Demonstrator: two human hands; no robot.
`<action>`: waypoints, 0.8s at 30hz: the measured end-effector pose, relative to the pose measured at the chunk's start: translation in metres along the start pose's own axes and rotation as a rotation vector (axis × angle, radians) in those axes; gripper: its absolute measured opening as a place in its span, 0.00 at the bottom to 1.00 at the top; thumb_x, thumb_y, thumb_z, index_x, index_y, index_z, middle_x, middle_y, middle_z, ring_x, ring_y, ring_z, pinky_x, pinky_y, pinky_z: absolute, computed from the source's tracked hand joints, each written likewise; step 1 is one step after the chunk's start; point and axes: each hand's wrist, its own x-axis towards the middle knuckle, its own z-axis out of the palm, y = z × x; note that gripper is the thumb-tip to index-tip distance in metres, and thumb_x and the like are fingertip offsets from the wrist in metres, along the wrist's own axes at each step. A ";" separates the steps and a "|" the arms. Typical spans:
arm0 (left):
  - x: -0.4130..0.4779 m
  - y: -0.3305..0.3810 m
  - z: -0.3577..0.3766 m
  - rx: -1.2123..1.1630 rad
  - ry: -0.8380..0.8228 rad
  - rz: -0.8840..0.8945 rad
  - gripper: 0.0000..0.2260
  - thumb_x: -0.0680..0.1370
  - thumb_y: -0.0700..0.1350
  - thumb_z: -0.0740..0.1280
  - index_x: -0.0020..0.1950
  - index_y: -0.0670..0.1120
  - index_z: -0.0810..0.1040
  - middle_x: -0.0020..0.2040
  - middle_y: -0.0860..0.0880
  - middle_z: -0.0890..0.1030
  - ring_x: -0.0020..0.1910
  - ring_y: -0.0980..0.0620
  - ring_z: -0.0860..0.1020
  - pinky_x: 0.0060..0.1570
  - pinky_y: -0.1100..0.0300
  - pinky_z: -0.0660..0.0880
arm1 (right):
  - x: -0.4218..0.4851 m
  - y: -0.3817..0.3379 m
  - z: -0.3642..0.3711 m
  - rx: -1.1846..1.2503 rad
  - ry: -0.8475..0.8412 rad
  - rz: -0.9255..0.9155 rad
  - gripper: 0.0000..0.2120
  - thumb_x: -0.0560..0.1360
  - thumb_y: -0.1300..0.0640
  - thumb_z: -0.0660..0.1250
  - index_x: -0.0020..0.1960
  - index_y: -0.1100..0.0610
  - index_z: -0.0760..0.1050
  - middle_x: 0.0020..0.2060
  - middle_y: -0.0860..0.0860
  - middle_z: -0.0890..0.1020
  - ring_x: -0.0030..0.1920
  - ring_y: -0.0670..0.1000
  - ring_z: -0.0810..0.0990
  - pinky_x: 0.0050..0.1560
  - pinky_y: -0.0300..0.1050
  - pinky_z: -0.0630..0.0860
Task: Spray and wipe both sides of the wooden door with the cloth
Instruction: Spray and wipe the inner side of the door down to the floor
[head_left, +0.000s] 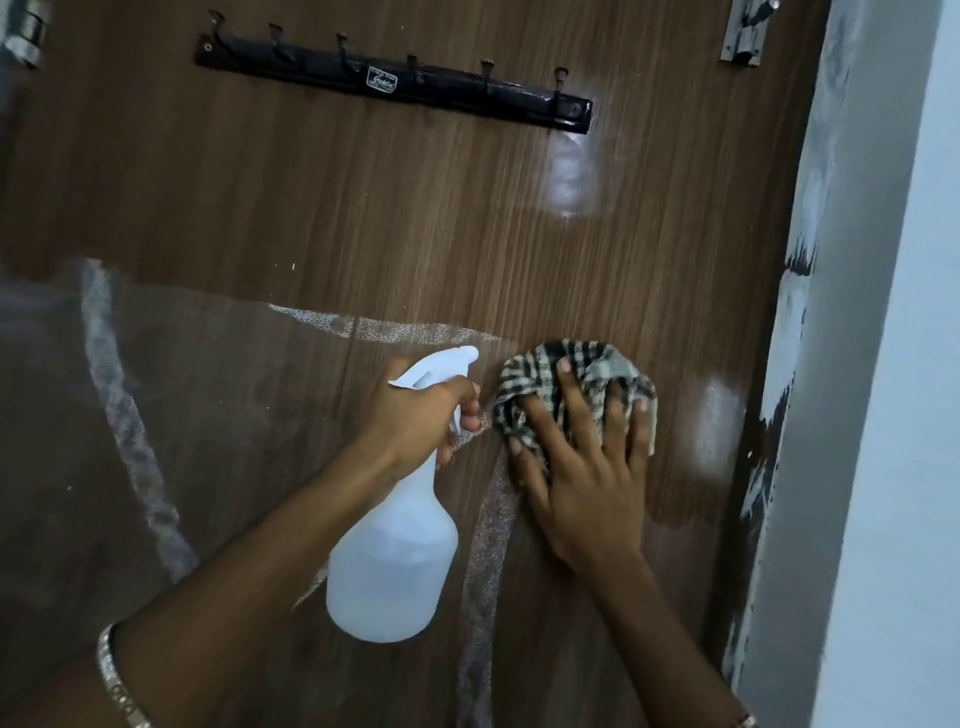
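R hand (582, 467) flat, fingers spread, presses bunched cloth (519, 379) on wooden door (311, 208), below hook rail (467, 88). L hand (421, 415) wrapped round spray bottle (395, 561) neck. Cloth looks soft, light; palm it wide. Bottle likely slick if wet.

We see a brown wooden door (363, 208) with upright grain. A black hook rail (467, 91) with six hooks runs across its upper part, sloping down to the right. A metal bracket (745, 36) sits near its top right edge. Lower down, a checked cloth (535, 376) lies bunched against it, and wet sheen (571, 176) shows under the rail's right end.
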 end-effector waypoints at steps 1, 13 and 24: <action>0.000 0.000 -0.002 0.005 -0.003 -0.005 0.07 0.76 0.38 0.67 0.53 0.38 0.81 0.40 0.40 0.84 0.20 0.55 0.73 0.20 0.64 0.69 | 0.012 0.005 -0.002 -0.004 -0.006 0.026 0.24 0.84 0.38 0.53 0.77 0.43 0.69 0.82 0.49 0.60 0.81 0.62 0.56 0.77 0.70 0.53; 0.001 -0.007 -0.058 0.051 -0.056 0.000 0.06 0.78 0.38 0.67 0.49 0.41 0.83 0.39 0.40 0.84 0.31 0.52 0.81 0.24 0.62 0.72 | 0.016 -0.061 0.017 0.021 -0.001 0.172 0.26 0.84 0.40 0.56 0.80 0.45 0.65 0.82 0.52 0.58 0.82 0.65 0.50 0.77 0.72 0.49; 0.009 -0.009 -0.093 0.086 -0.094 0.012 0.06 0.79 0.41 0.67 0.48 0.40 0.82 0.40 0.42 0.85 0.31 0.55 0.82 0.25 0.63 0.73 | 0.099 -0.044 0.006 -0.021 -0.050 0.071 0.26 0.84 0.37 0.49 0.80 0.41 0.60 0.83 0.49 0.54 0.82 0.64 0.50 0.78 0.70 0.48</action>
